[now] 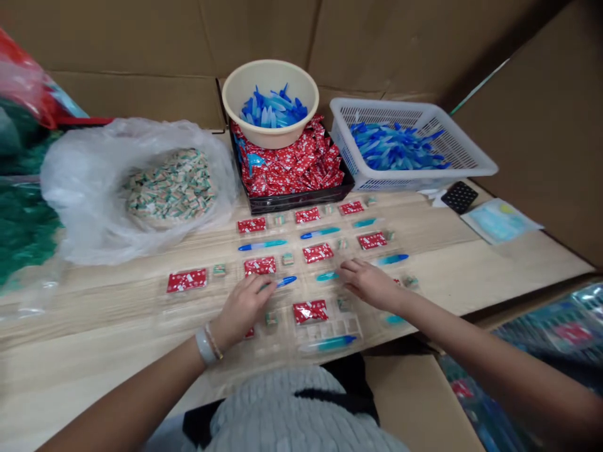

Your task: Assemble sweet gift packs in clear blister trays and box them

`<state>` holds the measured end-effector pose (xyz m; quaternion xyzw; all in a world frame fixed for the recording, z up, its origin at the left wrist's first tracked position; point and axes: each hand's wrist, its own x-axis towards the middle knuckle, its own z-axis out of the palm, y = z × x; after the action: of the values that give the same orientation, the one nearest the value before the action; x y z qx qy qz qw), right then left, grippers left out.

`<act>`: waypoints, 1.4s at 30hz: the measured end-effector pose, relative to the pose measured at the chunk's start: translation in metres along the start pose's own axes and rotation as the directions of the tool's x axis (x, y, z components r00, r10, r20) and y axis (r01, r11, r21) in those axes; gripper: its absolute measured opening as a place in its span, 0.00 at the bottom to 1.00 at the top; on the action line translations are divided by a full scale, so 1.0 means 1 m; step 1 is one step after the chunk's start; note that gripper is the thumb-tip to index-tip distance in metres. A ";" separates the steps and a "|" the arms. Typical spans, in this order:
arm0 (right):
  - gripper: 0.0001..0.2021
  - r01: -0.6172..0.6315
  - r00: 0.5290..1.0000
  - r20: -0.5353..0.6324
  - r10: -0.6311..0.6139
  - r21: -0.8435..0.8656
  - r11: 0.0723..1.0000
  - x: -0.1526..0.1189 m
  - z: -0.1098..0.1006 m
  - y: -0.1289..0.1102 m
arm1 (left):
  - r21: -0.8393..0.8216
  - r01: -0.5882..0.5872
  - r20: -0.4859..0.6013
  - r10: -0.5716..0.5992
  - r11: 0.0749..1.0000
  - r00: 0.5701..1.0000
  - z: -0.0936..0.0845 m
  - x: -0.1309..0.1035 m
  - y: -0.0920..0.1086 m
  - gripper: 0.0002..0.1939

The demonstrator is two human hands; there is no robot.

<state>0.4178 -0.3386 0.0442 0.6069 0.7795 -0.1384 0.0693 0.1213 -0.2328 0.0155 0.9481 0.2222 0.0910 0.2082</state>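
Clear plastic trays [330,328] lie in rows on the table, most bearing a red printed packet [311,311], a small striped block [287,258] and a blue pen-shaped piece [330,343]. My left hand [242,307] is closed, its fingertips on a dark blue pen-shaped piece [286,281] below a red packet [260,265]. Its wrist wears a pale band. To the right, my right hand [367,284] has its fingers bent together at the end of a teal pen-shaped piece [326,276]. Both hands partly hide the trays beneath them.
Behind the trays are a plastic bag [89,188] of striped blocks, a black box [301,202] of red packets, a cream bowl [271,137] and a white basket [419,179] of blue pieces. A black dotted object [459,197] and a light-blue packet [500,220] lie right.
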 end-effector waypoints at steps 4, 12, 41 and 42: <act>0.07 -0.044 0.999 0.012 0.046 -0.134 0.990 0.011 0.011 -0.010 | 0.038 0.021 -0.006 -0.021 0.999 1.000 0.002 -0.008 0.001 0.16; 0.07 -0.117 0.992 -0.058 0.109 -0.156 0.981 0.008 0.007 -0.010 | 0.117 -0.022 0.008 0.021 0.993 1.000 -0.005 -0.005 0.021 0.13; 0.12 -0.038 0.737 -0.023 0.675 0.996 0.076 0.019 -0.023 -0.025 | -0.086 0.077 -0.006 -0.078 0.993 0.997 0.006 0.095 0.072 0.12; 0.13 -0.024 0.739 -0.030 0.673 0.997 0.071 0.018 -0.029 -0.022 | -0.069 0.062 -0.046 -0.066 0.996 0.997 -0.005 0.096 0.063 0.12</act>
<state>0.3932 -0.3178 0.0696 0.6936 0.3100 -0.4142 -0.5013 0.2290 -0.2382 0.0547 0.9305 0.2543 0.1147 0.2375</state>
